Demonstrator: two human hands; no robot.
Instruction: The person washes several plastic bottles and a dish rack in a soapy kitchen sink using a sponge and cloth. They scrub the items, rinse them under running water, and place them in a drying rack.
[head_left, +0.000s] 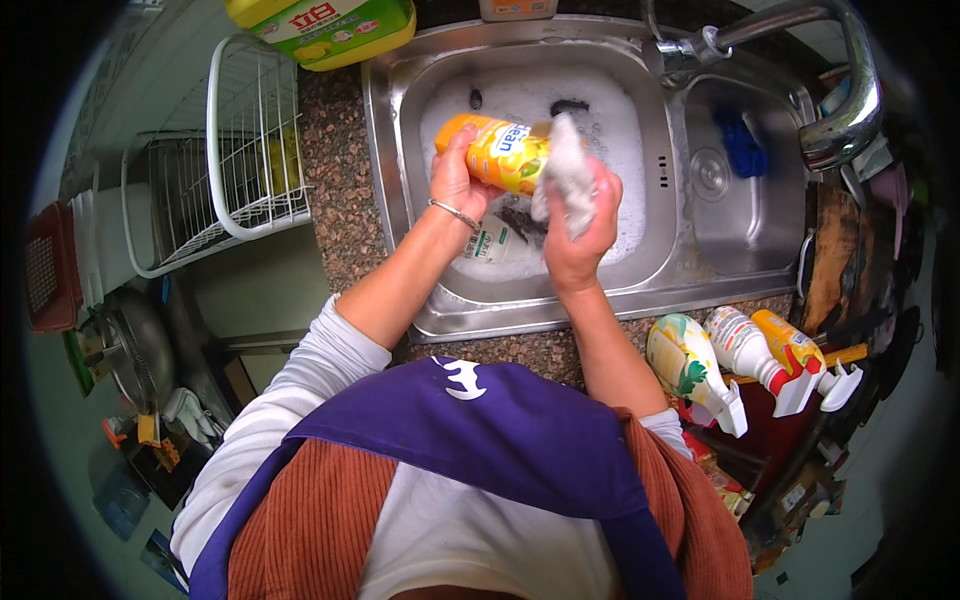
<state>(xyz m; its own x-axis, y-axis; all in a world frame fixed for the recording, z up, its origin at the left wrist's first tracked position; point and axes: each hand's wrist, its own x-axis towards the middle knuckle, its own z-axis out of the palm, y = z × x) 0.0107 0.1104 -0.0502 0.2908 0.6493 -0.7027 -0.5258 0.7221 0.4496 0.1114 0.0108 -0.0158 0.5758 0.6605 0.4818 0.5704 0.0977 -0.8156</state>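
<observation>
My left hand (459, 184) is wrapped around an orange and yellow cleaner bottle (499, 152), held tilted over the larger basin of a stainless steel sink (652, 255). In my right hand (581, 232) is a wet, whitish cloth (570, 176), pressed against the bottle's right end and covering it. Soapy water (480, 79) with white foam fills this basin. A white bottle (493, 241) with green print lies partly sunk in the suds below my hands. Dark objects (570, 106) show through the foam; I cannot tell what they are.
A chrome faucet (840, 142) arches over the smaller right basin, which holds a blue cloth-like item (741, 142). Several spray bottles (686, 367) stand at the counter's front right. To the left is a white wire rack (255, 150), with a yellow-green detergent jug (337, 34) behind it.
</observation>
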